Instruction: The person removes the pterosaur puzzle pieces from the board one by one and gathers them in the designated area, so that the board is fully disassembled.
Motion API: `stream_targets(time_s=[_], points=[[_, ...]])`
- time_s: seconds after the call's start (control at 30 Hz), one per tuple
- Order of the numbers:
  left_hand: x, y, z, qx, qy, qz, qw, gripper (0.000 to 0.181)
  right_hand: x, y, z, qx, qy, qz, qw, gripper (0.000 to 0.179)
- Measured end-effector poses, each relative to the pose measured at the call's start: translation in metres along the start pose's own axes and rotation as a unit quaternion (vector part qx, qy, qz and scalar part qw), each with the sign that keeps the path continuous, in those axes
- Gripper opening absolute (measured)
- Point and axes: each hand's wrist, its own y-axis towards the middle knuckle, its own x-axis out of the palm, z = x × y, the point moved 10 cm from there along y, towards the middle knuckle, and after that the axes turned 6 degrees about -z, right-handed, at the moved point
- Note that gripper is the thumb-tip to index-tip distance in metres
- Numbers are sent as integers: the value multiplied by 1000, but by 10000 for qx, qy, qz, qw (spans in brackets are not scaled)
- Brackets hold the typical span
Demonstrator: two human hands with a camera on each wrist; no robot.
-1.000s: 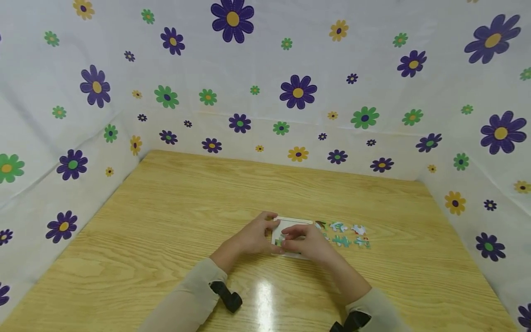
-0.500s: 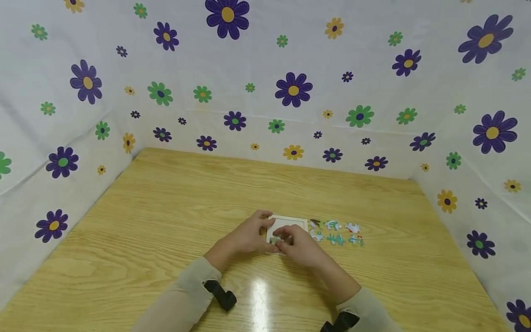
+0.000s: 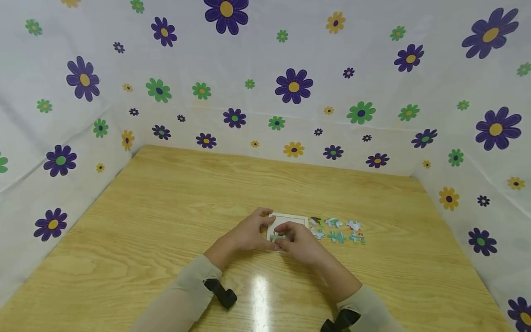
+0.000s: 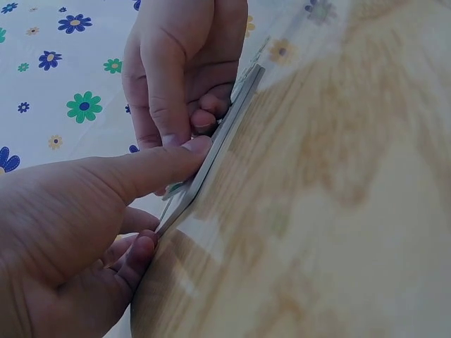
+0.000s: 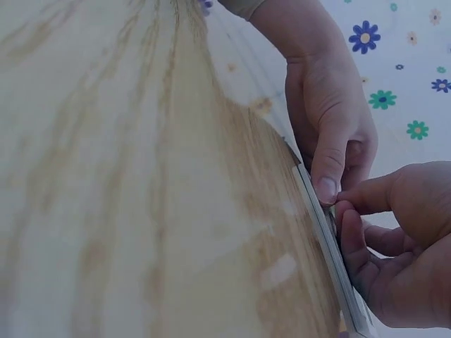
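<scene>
A small white puzzle tray (image 3: 289, 216) lies on the table. My left hand (image 3: 247, 232) grips its left side, the thumb along the front edge and the fingers at the back corner. Over the tray's front left part, my right hand (image 3: 302, 243) pinches a greenish puzzle piece (image 3: 274, 237) between thumb and fingers; its lower part is covered by the fingers. From the side, the right wrist view has the right hand (image 5: 398, 243) touching the tray rim (image 5: 325, 243) close to the left thumb (image 5: 328, 165). The left wrist view shows both hands meeting at the tray edge (image 4: 218, 144).
To the tray's right, several loose puzzle pieces (image 3: 336, 236) lie in two rows on the wooden table (image 3: 199, 193). A white cloth (image 3: 232, 60) with printed flowers stands behind the table and along both sides.
The right hand has shifted toward the tray's front left corner and lowered its fingers onto the greenish piece. My left hand keeps its hold on the tray. The head view has turned slightly.
</scene>
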Motion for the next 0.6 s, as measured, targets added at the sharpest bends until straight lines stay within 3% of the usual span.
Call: stream_targets(time_s=[0.3,0.6], points=[[0,1,3,44,-18,-41,10000,93,-7,2,4,-341,482,203,9980,25],[0,3,1,47,363,29,9993,85,-17,-3,7,13,867,206,9960,32]])
